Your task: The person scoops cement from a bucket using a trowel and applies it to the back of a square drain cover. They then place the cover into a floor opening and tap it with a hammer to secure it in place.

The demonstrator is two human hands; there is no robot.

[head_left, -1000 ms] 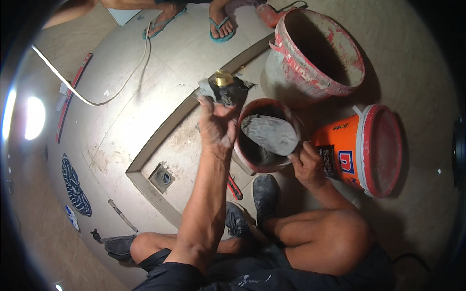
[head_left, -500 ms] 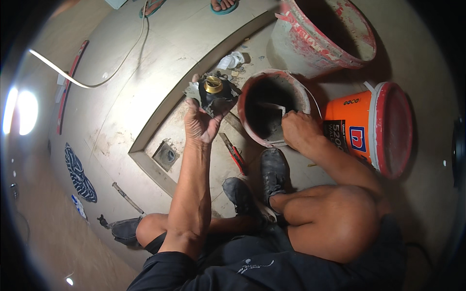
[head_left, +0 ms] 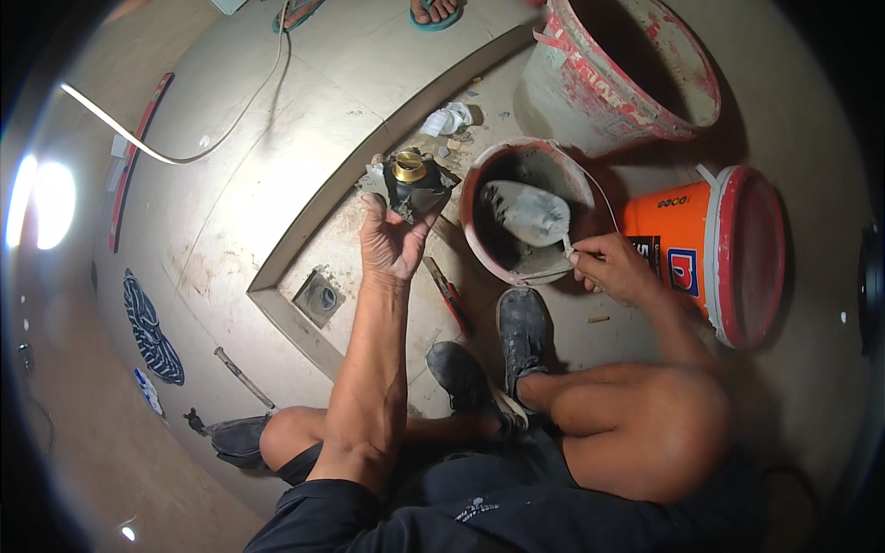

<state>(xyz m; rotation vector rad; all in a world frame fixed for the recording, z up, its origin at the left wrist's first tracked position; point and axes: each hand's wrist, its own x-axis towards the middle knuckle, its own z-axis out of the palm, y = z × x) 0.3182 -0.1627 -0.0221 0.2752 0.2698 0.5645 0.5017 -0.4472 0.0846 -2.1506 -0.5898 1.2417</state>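
My left hand (head_left: 392,241) holds up a floor drain (head_left: 408,184), its round brass collar standing out of a dark body with ragged grey mortar around the edges. Fingers of that hand are wrapped beneath it, partly hidden. My right hand (head_left: 616,268) grips the thin handle of a trowel (head_left: 530,214). The trowel's broad blade lies over the mouth of a mortar bucket (head_left: 468,207), smeared with wet grey mortar. Below the drain, to its left, a square hole with a pipe opening (head_left: 319,297) sits in the floor.
A large stained bucket (head_left: 576,101) stands behind, an orange pail with red lid (head_left: 678,244) at right. A red-handled utility knife (head_left: 450,300) lies near my shoes (head_left: 525,334). A raised curb (head_left: 355,166) crosses the floor; a cable (head_left: 221,138) and a person's sandalled feet (head_left: 435,13) are beyond.
The trowel blade has come up out of the bucket's dark inside and now shows flat, its face visible. My right hand moved right and slightly down; my left hand still holds the drain.
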